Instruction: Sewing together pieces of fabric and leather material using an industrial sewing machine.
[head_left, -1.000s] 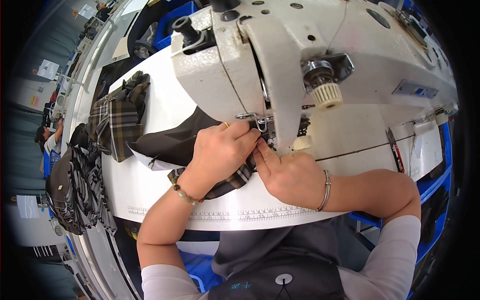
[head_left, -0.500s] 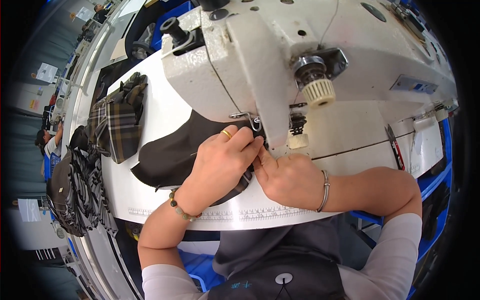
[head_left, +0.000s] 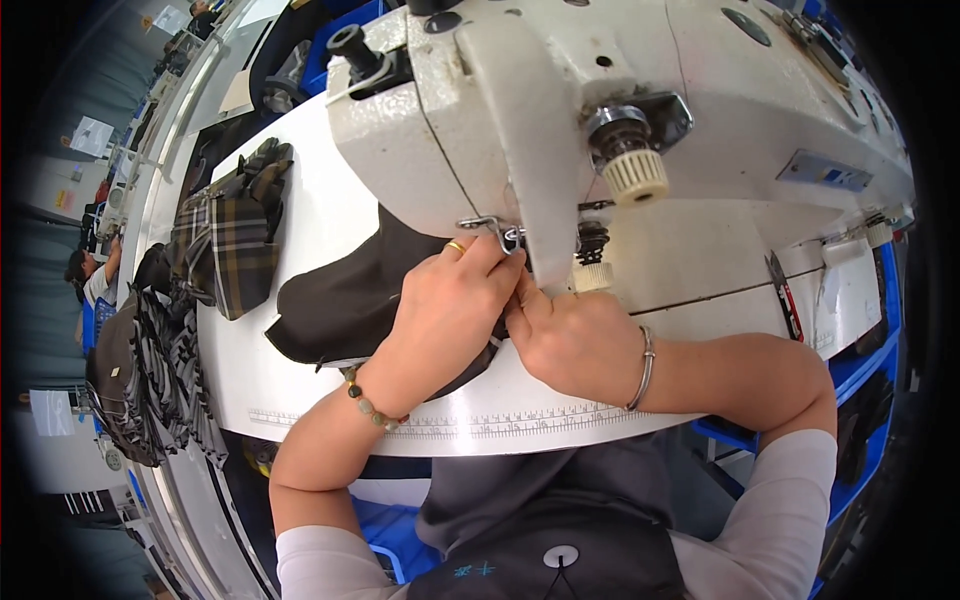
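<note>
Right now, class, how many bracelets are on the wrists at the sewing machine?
2: a beaded bracelet on the left wrist, a metal bangle on the right wrist.

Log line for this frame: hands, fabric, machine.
left hand: over dark fabric, grip unclear | right hand: beside left, grip unclear | sewing machine: ahead of both hands | plaid cloth: on table, left

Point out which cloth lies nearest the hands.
The dark brown cloth, partly beneath the left hand; the plaid bundle and draped stack sit farther left.
</note>
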